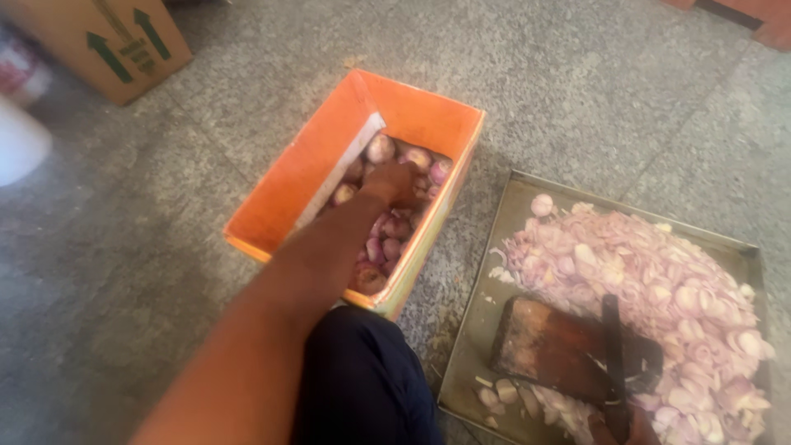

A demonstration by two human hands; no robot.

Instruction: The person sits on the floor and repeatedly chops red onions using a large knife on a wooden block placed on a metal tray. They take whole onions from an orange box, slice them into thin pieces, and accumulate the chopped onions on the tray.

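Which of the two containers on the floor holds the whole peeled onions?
The orange cardboard box, where the left hand reaches in. The metal tray beside it holds only sliced onions.

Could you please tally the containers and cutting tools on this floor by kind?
Orange cardboard boxes of peeled onions: 1
Brown cardboard cartons: 1
Metal trays of sliced onion: 1
Wooden-based floor cutters with a dark blade: 1
Total: 4

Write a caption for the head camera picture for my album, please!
Left hand reaching into an orange box of peeled onions, beside a tray of sliced onions.
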